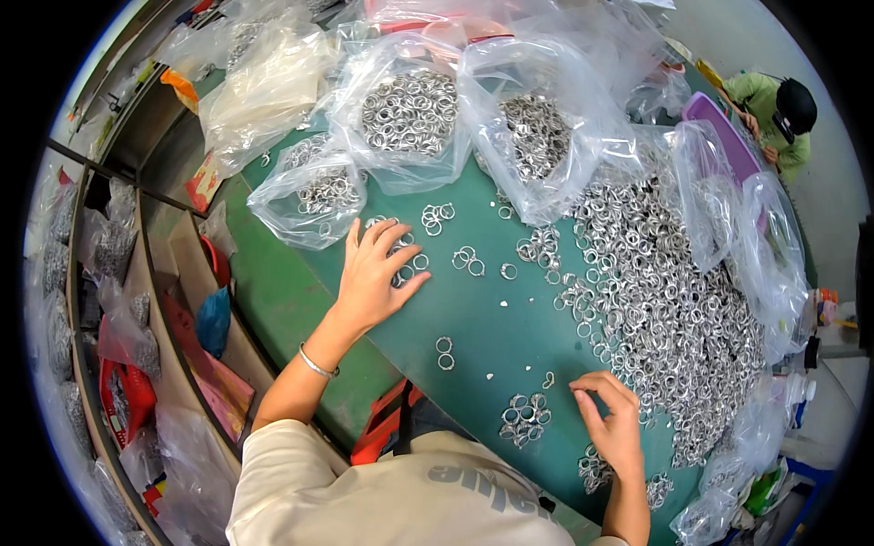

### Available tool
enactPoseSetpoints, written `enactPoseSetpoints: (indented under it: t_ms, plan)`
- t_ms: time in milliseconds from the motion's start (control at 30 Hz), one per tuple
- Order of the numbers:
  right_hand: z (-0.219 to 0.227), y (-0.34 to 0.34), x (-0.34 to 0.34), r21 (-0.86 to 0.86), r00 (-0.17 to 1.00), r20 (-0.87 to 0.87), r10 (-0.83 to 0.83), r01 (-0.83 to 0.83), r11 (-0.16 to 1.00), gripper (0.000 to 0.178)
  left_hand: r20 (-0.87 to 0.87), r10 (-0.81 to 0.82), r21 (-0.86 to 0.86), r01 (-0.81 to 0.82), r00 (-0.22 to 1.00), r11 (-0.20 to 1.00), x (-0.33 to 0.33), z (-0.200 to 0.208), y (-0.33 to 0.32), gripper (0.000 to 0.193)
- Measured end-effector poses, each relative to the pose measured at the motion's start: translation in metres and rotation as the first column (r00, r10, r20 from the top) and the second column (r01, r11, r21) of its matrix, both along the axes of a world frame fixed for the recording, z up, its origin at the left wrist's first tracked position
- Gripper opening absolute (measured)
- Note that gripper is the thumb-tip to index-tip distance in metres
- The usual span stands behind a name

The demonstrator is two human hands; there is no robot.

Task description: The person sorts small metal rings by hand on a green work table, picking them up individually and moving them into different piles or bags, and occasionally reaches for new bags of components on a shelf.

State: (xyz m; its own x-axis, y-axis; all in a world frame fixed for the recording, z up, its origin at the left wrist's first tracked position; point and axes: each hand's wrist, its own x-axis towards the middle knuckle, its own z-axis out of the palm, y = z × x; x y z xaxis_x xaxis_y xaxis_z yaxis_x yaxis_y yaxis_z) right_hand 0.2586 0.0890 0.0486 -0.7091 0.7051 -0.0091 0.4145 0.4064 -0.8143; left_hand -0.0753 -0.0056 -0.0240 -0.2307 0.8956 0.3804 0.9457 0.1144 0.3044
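My left hand [371, 278] lies palm down with its fingers spread over a small cluster of silver rings [419, 262] on the green table; some of them are covered by the fingers. On the right, my right hand [612, 420] is closed, thumb and forefinger tips close together; whether anything sits between them is too small to tell. Just left of it lie a single ring [549, 379] and a group of rings [525, 419]. Beyond it spreads a large heap of silver rings [683, 309]. More rings [469, 261] lie scattered between the hands.
Open clear plastic bags of rings stand along the back: a small bag [305, 223], a middle bag [401, 173] and a larger bag [546, 205]. A purple bin [724, 136] is at the far right, near another person [769, 114] in green. Shelves with bagged rings [114, 246] line the left.
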Motion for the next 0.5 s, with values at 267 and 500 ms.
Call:
enactPoseSetpoints:
  t_ms: [267, 500]
  plan:
    - [-0.002, -0.011, 0.046, 0.038, 0.962, -0.011, -0.273, 0.273, 0.961, 0.004, 0.042, 0.045, -0.001, -0.045, 0.998, 0.999, 0.000, 0.006, 0.000, 0.042]
    - [-0.012, -0.021, 0.074, 0.084, 0.918, 0.003, -0.395, 0.394, 0.915, 0.006, -0.012, 0.083, 0.005, -0.083, 0.996, 0.997, 0.003, -0.005, 0.001, 0.026]
